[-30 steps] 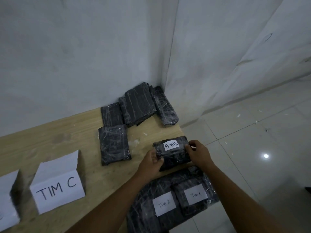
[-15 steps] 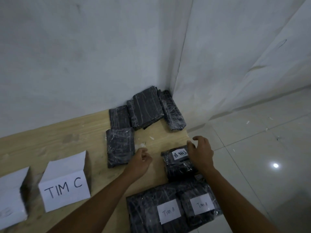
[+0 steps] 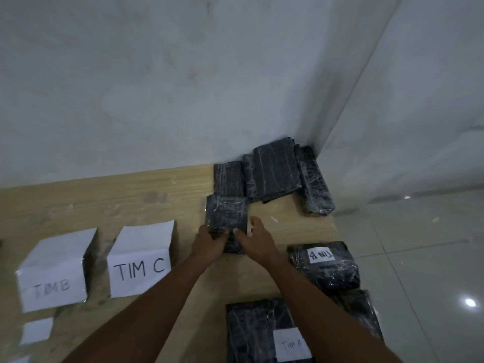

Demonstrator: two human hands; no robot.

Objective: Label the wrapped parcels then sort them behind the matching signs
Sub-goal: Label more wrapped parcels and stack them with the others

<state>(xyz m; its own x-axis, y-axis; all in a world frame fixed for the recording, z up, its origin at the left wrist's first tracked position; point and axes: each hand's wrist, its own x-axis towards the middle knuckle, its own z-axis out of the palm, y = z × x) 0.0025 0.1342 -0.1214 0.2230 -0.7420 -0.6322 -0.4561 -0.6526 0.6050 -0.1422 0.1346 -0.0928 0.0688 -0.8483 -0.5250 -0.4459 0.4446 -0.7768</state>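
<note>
Both my hands are on an unlabelled black wrapped parcel (image 3: 225, 214) in the middle of the wooden table (image 3: 104, 203). My left hand (image 3: 208, 243) grips its near left edge and my right hand (image 3: 255, 237) grips its near right edge. A parcel labelled TIM B (image 3: 324, 265) lies apart at the right edge. A parcel labelled TIM A (image 3: 262, 334) lies near me. Several unlabelled parcels (image 3: 272, 172) are piled in the far corner. Folded paper signs TIM C (image 3: 140, 260) and TIM B (image 3: 53, 273) stand on the left.
A small blank paper label (image 3: 36, 330) lies near the table's front left. White walls close in behind the table and at the right corner. The table's right edge drops to a glossy tiled floor (image 3: 419, 244).
Both hands have let go of the TIM B parcel, which now lies at the right. They have moved left and forward onto the unlabelled parcel. The view has swung left.
</note>
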